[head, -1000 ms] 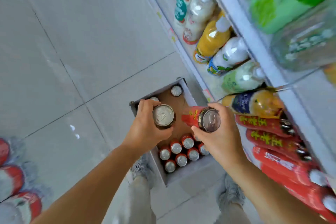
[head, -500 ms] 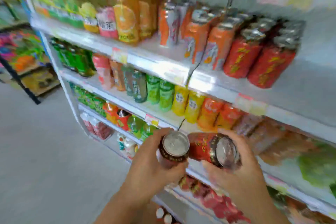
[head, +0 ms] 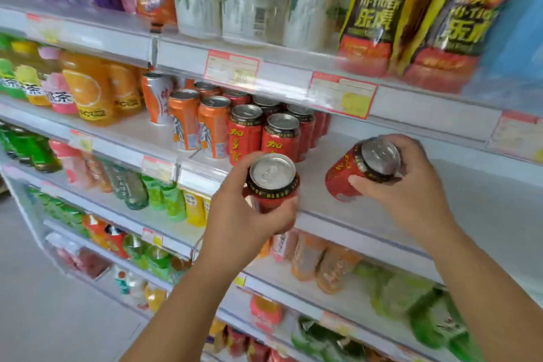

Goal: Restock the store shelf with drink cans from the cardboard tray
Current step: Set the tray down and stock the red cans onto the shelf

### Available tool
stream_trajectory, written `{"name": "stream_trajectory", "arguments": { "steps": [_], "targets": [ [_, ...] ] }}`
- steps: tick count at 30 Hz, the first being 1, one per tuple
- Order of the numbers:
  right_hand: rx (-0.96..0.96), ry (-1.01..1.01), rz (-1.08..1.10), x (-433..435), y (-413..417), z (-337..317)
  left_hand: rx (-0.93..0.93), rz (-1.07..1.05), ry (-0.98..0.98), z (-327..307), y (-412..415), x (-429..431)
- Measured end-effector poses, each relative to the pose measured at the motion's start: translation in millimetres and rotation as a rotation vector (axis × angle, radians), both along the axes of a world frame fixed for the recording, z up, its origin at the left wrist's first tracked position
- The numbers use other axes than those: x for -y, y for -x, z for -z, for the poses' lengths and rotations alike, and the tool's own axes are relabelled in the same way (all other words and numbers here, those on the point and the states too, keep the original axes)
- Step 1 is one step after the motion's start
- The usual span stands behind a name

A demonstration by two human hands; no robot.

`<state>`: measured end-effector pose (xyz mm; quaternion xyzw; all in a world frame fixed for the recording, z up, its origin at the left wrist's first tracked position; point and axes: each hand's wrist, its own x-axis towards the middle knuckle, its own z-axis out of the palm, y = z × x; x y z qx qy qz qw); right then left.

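As hands [head: 241, 217] hold cans [head: 271, 173], shelf [head: 484, 209] seems half stocked.

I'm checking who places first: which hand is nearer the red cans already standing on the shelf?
Left. The left hand with its can is just in front of the red cans; the right hand, with another can, is off to their right.

Glossy, seemingly metal cans [head: 271, 182]
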<state>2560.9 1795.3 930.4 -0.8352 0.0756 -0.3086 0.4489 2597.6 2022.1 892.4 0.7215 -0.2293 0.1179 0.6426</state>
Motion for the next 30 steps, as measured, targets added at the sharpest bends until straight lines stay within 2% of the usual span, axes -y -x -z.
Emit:
{"name": "stream_trajectory", "arguments": {
  "steps": [6,15,18,22,30],
  "targets": [
    [-0.117,0.043,-0.096,38,-44,-5,0.001,-0.05,0.022,-6,-11,13],
    [-0.148,-0.233,-0.127,59,-64,22,0.065,0.064,-0.052,-15,-34,41],
    [-0.212,-0.198,-0.077,49,-59,33,0.105,0.073,-0.068,-16,-40,58],
    [-0.177,-0.096,0.032,51,-60,40,0.124,0.039,-0.091,-17,-47,78],
    [-0.212,-0.022,0.042,86,-74,34,0.135,-0.054,-0.206,3,-64,97]
  ]
}}
